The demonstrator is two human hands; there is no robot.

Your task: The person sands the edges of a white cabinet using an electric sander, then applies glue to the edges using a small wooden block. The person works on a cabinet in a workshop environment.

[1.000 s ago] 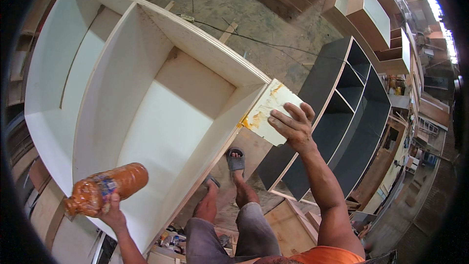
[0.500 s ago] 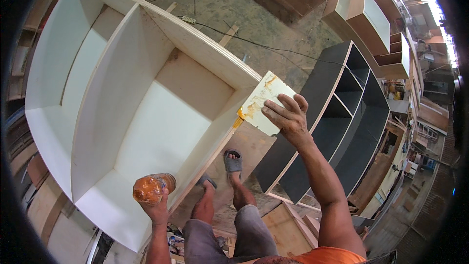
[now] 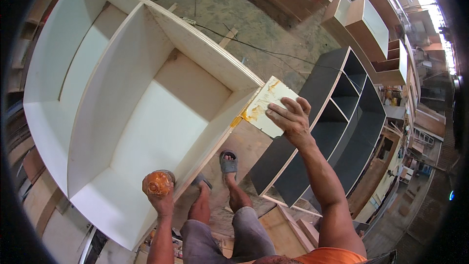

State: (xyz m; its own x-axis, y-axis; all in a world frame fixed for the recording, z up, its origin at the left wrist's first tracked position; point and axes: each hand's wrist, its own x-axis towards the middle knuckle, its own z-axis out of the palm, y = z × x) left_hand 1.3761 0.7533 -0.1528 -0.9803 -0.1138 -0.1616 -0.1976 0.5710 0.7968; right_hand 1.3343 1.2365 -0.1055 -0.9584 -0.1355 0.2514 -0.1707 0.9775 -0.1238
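Observation:
At the lower left my left hand (image 3: 163,205) is closed around a plastic bottle of orange-brown glue (image 3: 159,184), above the near corner of a white cabinet carcass (image 3: 156,117). My right hand (image 3: 294,119) grips a small white board (image 3: 273,93) smeared with yellow-brown glue. That board lies against the cabinet's right-hand edge, by its front corner, and a streak of the same glue (image 3: 236,121) shows on the edge there. My right fingers spread over the board's top face; the thumb is hidden beneath.
To the right stands a dark grey shelf unit (image 3: 337,112) with several compartments. A black cable (image 3: 264,46) trails across the floor beyond the cabinet. My sandalled feet (image 3: 228,162) are beside the cabinet. More wooden boxes (image 3: 366,22) sit at the far right.
My left hand has moved a little to the right, and the bottle has tipped so that one end points up more. The board and right hand have barely shifted.

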